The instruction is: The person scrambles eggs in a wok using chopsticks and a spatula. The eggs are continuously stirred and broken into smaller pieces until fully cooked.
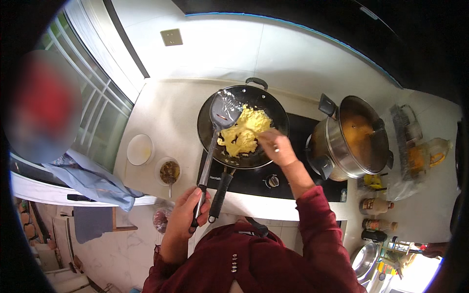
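Observation:
A black wok point(280, 121) sits on the left part of a black glass hob, with scrambled egg point(253, 122) spread in lumps inside it. My left hand point(192, 207) grips the handle of a dark turner point(221, 113), whose wet blade is over the wok's left side, partly above the egg. My right hand point(276, 146) is over the wok's lower right part, beside the egg, fingers bent and close together. A small pale spot shows at this hand; whether it holds something is unclear. The wok's long black handle point(221, 194) points towards me, just right of my left hand.
Left of the hob stand a white bowl point(140, 150) and a smaller bowl of dark sauce point(169, 172) with a spoon. To the right is a steel pot point(335, 146) with a glass lid point(361, 128) tilted on it. Bottles point(375, 206) line the right counter; a hob knob point(272, 181) faces me.

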Demonstrator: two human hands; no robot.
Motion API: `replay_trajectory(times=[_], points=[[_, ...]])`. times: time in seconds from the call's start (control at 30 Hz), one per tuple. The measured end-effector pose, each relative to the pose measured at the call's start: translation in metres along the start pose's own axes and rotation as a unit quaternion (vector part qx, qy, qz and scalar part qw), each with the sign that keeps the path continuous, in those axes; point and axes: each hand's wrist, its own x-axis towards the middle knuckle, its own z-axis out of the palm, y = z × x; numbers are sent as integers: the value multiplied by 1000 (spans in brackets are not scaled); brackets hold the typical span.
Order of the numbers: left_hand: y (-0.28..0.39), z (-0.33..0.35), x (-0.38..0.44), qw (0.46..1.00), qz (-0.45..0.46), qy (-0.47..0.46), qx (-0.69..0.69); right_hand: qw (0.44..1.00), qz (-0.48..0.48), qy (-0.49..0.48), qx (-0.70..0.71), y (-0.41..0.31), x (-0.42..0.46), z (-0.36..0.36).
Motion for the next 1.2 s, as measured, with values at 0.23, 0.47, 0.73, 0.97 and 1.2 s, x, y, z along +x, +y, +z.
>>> replay_trajectory(times=[0.23,0.47,0.73,0.97,1.2], points=[[18,-15,13,999,-39,-22,11,998,4,-31,52,-3,-2,25],[30,-38,19,999,-20,-28,-2,997,55,-22,47,-68,-3,2],[37,-60,29,997,-39,-61,24,993,102,51,-35,-50,2,7],[48,-67,36,996,-55,-64,17,992,56,107,-19,-23,28,24],[53,-70,39,996,-50,-70,23,991,84,33,101,-36,16,50]])
